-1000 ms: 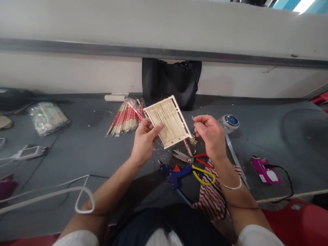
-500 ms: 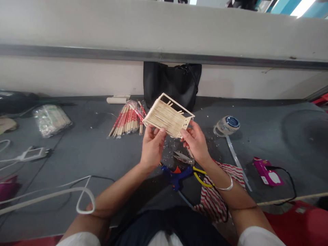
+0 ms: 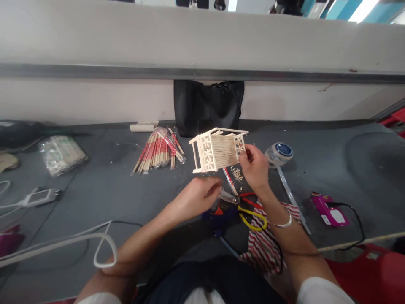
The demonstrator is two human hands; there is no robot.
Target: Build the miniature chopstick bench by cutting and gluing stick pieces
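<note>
Stick crate (image 3: 218, 150) held off bench (image 3: 110, 181), long axis 9-to-3, pinched at 3 o'clock end by R hand (image 3: 255, 166). L hand (image 3: 199, 196) lower at crate's 7 o'clock, over snips (image 3: 229, 196) & glue gun (image 3: 218, 213); blurred, can't tell if gripping.

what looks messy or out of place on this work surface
Pale wood offcuts lie scattered on the grey surface beneath the stick model, which the right hand holds tilted in the air. The red-wrapped chopsticks fan loosely out of their clear bag. Nothing looks broken.
</note>
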